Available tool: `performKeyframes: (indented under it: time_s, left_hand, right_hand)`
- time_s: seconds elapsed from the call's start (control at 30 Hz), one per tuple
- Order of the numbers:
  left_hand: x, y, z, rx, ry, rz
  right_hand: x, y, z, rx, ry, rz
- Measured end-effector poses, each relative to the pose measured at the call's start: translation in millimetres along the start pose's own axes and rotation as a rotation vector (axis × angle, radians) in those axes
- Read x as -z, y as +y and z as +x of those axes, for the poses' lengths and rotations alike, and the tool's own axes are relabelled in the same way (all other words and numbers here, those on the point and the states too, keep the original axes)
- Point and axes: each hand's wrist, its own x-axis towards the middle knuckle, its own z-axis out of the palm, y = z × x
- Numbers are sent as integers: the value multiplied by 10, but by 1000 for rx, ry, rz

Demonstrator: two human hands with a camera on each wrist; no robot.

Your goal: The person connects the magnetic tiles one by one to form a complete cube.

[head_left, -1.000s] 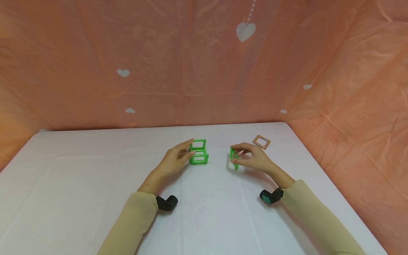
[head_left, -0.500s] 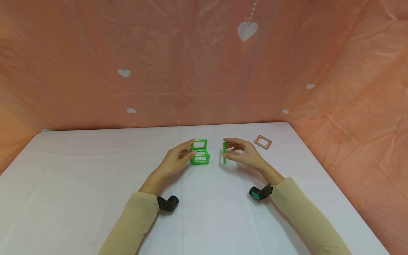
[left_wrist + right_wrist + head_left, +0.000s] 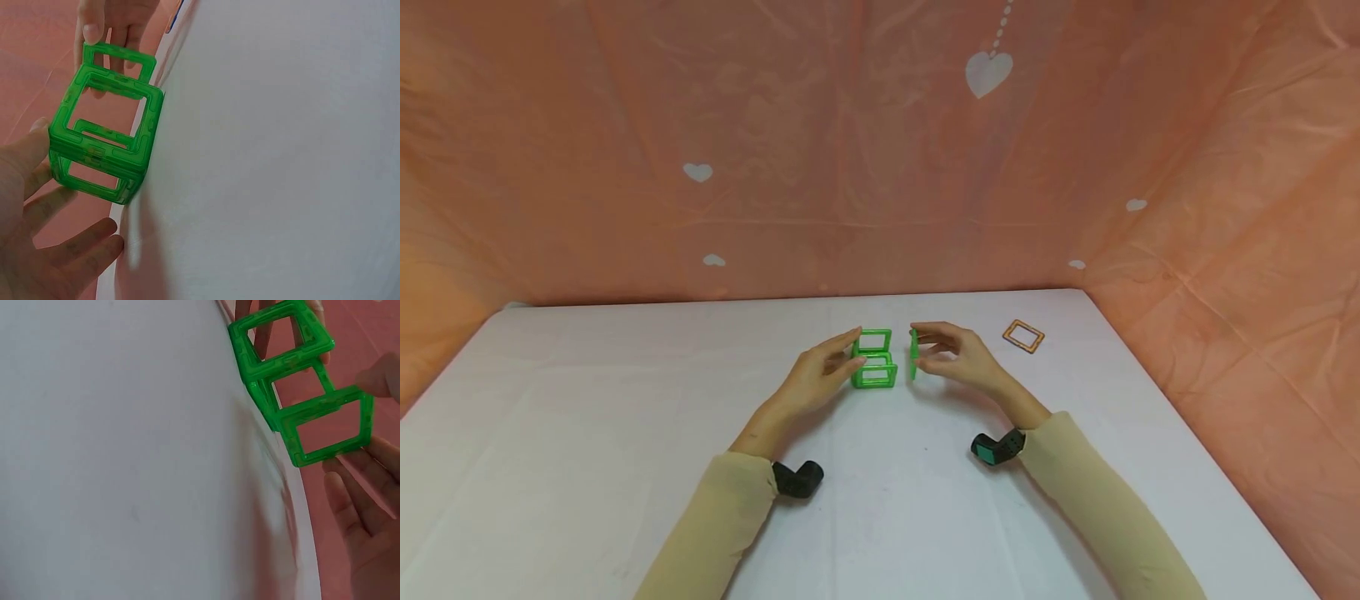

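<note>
My left hand (image 3: 816, 375) holds the left side of a small open structure of green magnetic tiles (image 3: 874, 386) on the table. In the left wrist view the structure (image 3: 94, 156) looks boxy, with thumb and a finger against one side and two other fingers spread clear. Just right of it, my right hand (image 3: 962, 358) pinches a single green magnetic tile (image 3: 913, 354) on edge, thumb on one side and fingers on the other. The right wrist view shows this square tile (image 3: 337, 450) overlapping the structure; from the head a narrow gap separates them.
An orange magnetic tile (image 3: 1017, 344) lies flat on the white-covered table (image 3: 880, 517), beyond and right of my right hand. Peach cloth (image 3: 835, 167) with white hearts hangs behind the table and along its right side.
My right hand has carried its green tile leftward toward the structure and turned it edge-on to the head view. My left hand stays at the structure.
</note>
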Motion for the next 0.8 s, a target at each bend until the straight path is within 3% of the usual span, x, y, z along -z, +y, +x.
performKeyframes:
  time_s: [0.53,0.8]
  left_hand:
    - [4,34,-3,19,1,0]
    - [3,30,14,36,-9,-6]
  right_hand:
    - [-104,35,94,-34,-54,142]
    - [-123,38,113,-51,-73,139]
